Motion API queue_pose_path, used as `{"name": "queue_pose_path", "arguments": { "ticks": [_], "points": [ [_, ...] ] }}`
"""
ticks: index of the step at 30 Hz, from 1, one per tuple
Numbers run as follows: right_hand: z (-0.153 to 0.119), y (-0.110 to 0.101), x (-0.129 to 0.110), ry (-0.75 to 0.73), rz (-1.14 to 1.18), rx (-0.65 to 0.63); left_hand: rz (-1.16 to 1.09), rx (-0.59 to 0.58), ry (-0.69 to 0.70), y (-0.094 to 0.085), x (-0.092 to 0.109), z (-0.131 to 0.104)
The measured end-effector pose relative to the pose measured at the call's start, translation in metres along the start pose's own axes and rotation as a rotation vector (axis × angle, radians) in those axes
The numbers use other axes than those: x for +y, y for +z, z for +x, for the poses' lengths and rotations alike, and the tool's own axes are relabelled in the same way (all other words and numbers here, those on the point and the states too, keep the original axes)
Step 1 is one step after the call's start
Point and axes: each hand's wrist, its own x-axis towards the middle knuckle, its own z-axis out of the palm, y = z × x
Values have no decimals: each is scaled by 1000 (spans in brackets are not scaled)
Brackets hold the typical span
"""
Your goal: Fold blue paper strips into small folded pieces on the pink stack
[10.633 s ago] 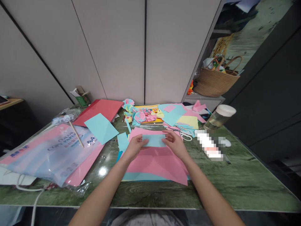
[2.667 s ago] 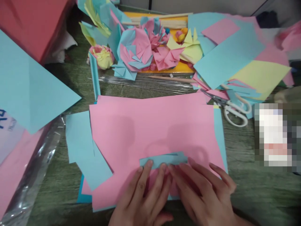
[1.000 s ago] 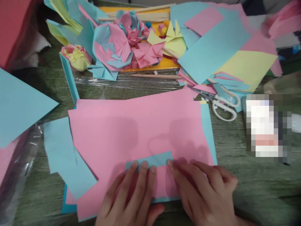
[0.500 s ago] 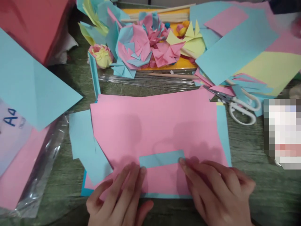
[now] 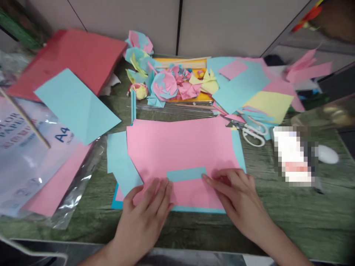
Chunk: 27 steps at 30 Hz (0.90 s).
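Blue paper strip [image 5: 187,174] flat on pink paper [image 5: 180,144], looks folded narrow, no further shaping visible; left hand [image 5: 142,216] fingers straight, together at its left end, right hand [image 5: 240,195] fingers bent at the other, pinch unclear.

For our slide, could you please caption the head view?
Two hands, left and right, touch a narrow blue strip on pink paper.
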Motion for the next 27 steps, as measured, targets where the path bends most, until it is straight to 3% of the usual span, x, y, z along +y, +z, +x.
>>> {"name": "queue_pose_path", "arguments": {
  "ticks": [8, 13, 17, 21, 27],
  "points": [
    [-10, 10, -1, 13, -33, 113, 141, -57, 70, -7, 12, 14],
    [-7, 3, 1, -16, 23, 90, 104, -66, 71, -17, 12, 19],
    [-11, 0, -7, -24, -6, 158, 75, -32, 47, -19, 9, 22],
    [-7, -2, -12, -13, -42, 157, 74, -84, 218, -13, 5, 34],
    [20, -14, -13, -20, -60, 18, 129, -88, 348, -8, -3, 52]
  ]
}}
